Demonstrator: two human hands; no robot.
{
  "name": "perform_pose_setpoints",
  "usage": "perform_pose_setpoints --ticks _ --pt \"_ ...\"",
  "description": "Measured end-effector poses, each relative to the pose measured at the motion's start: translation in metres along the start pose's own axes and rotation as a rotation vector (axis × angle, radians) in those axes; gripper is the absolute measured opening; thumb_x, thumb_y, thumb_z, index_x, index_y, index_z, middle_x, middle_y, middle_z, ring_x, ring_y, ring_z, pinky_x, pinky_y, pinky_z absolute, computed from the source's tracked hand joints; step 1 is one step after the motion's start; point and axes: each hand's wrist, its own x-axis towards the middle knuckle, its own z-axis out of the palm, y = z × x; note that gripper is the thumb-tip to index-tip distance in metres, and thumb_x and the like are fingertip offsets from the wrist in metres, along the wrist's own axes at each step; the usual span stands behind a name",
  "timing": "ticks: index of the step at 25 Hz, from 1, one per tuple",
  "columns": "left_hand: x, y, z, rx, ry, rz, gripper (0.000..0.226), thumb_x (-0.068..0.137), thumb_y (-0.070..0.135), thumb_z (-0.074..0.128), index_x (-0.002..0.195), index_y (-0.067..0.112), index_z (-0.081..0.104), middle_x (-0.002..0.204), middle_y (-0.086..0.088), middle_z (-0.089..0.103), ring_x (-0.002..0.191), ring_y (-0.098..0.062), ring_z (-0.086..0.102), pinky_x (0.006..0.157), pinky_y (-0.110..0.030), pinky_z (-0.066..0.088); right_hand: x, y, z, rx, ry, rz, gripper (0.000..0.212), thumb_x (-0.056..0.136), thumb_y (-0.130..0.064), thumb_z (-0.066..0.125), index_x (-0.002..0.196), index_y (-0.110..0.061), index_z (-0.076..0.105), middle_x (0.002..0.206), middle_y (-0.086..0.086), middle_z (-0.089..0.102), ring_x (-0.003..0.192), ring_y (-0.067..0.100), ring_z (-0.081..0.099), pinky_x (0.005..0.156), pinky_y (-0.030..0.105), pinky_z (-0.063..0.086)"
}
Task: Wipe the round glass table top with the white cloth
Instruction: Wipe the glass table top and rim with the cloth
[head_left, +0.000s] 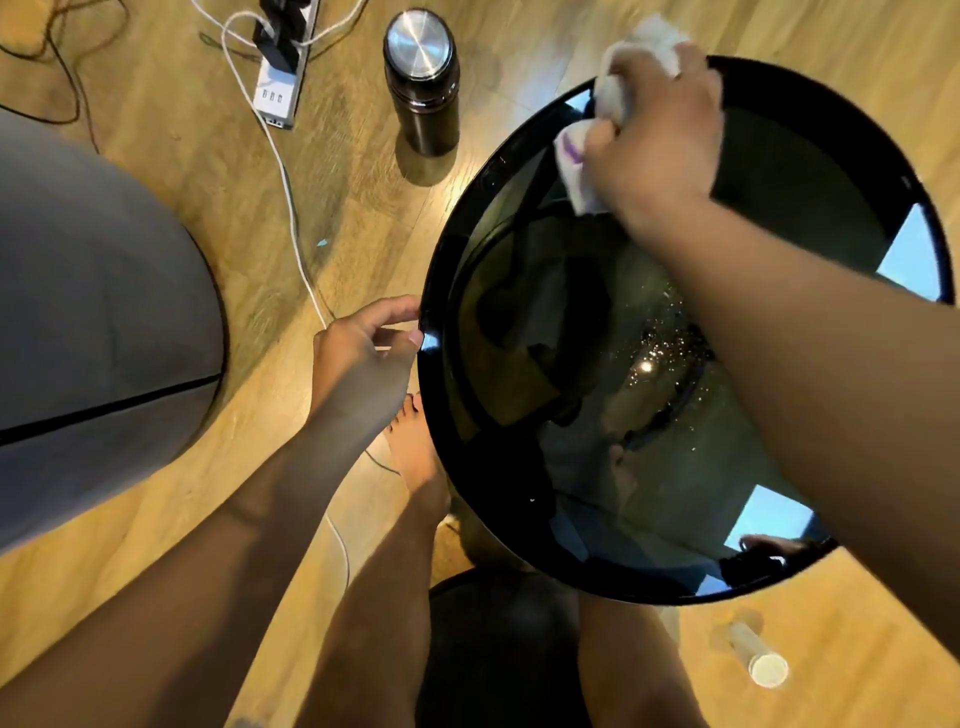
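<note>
**Cloth at the far rim of the table**

Your right hand (657, 137) is clenched on the white cloth (618, 78), pressing it at the far left rim of the glass table top (519, 322). Your left hand (363, 348), fingers loosely curled, touches the near left edge. A lidded steel flask (422, 78) stands on the wooden floor (182, 171) beyond, apart from the rim.

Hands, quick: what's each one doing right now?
Left hand: open, fingers loosely curled, touching the table rim, holding nothing.
Right hand: closed on the white cloth, on the far part of the glass.
</note>
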Motion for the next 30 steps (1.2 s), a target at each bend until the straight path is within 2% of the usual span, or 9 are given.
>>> perform_pose_setpoints --ticks 3,7,11,14,19,21,24,27,30 --pt "0.002 0.005 0.0 -0.035 -0.011 0.002 0.027 0.095 0.011 0.058 0.108 0.029 0.073 0.103 0.01 0.074 0.096 -0.011 0.067 0.094 -0.041 0.054 -0.077 -0.026 0.012 0.09 -0.09 -0.25 0.048 0.075 -0.026 0.063 0.122 -0.019 0.065 0.134 0.019 0.054 0.123 0.039 0.049 0.104 0.045 0.041" --pt "0.006 0.005 0.006 -0.011 0.006 0.097 0.029 0.096 0.013 0.052 0.119 0.02 0.067 0.105 0.005 0.07 0.099 -0.014 0.065 0.093 -0.045 0.054 -0.219 -0.013 0.01 0.122 -0.422 -0.802 0.038 0.072 -0.017 0.077 0.11 -0.014 0.073 0.126 0.02 0.062 0.12 0.041 0.054 0.102 0.049 0.039" --pt "0.014 0.003 0.011 0.083 0.025 0.161 0.036 0.094 0.011 0.054 0.129 0.019 0.061 0.103 0.006 0.065 0.087 -0.009 0.059 0.091 -0.04 0.054 -0.179 0.023 0.004 -0.021 -0.532 -1.301 0.032 0.084 -0.018 0.072 0.116 -0.019 0.072 0.126 0.021 0.063 0.114 0.039 0.06 0.097 0.048 0.046" --pt "0.017 0.001 0.011 0.141 0.002 0.171 0.041 0.093 0.003 0.054 0.128 0.025 0.062 0.113 0.002 0.066 0.088 -0.006 0.061 0.085 -0.023 0.054 -0.076 0.037 0.0 -0.125 -0.28 -1.129 0.039 0.087 -0.028 0.064 0.125 -0.02 0.065 0.129 0.026 0.059 0.113 0.043 0.058 0.096 0.051 0.043" --pt "0.018 0.0 0.009 0.21 -0.017 0.169 0.045 0.094 0.002 0.056 0.132 0.026 0.059 0.116 0.004 0.065 0.094 -0.007 0.061 0.076 -0.004 0.047 0.009 0.062 -0.01 -0.176 -0.065 -0.206 0.039 0.096 -0.036 0.046 0.129 -0.02 0.057 0.125 0.02 0.06 0.11 0.036 0.059 0.083 0.039 0.048" --pt "0.016 0.003 0.009 0.25 -0.004 0.195 0.045 0.094 0.001 0.056 0.133 0.024 0.058 0.116 0.005 0.063 0.095 -0.007 0.06 0.076 -0.001 0.044 0.003 0.046 -0.007 -0.063 -0.025 -0.061 0.04 0.09 -0.033 0.047 0.128 -0.022 0.058 0.131 0.017 0.057 0.116 0.034 0.056 0.09 0.031 0.045" --pt "0.01 0.007 0.013 0.218 0.014 0.24 0.046 0.094 -0.003 0.053 0.134 0.019 0.058 0.119 0.003 0.061 0.1 -0.011 0.06 0.092 -0.024 0.052 -0.092 0.025 0.003 0.153 -0.042 -0.323 0.041 0.08 -0.02 0.059 0.12 -0.02 0.067 0.128 0.023 0.054 0.112 0.041 0.054 0.093 0.039 0.048" --pt "0.001 0.002 0.015 0.259 0.027 0.304 0.047 0.093 -0.006 0.051 0.137 0.01 0.053 0.129 -0.008 0.057 0.114 -0.022 0.058 0.1 -0.042 0.048 -0.256 0.026 -0.004 0.148 -0.516 -0.706 0.038 0.077 -0.019 0.075 0.114 -0.021 0.071 0.135 0.016 0.052 0.126 0.038 0.045 0.103 0.055 0.043" --pt "-0.009 0.002 0.014 0.471 -0.004 0.498 0.06 0.086 -0.013 0.048 0.142 0.008 0.047 0.145 -0.011 0.047 0.135 -0.027 0.042 0.113 -0.041 0.035 -0.267 0.056 -0.006 0.059 -0.721 -1.158 0.024 0.083 -0.026 0.075 0.107 -0.026 0.074 0.14 0.013 0.055 0.131 0.033 0.043 0.112 0.045 0.032"
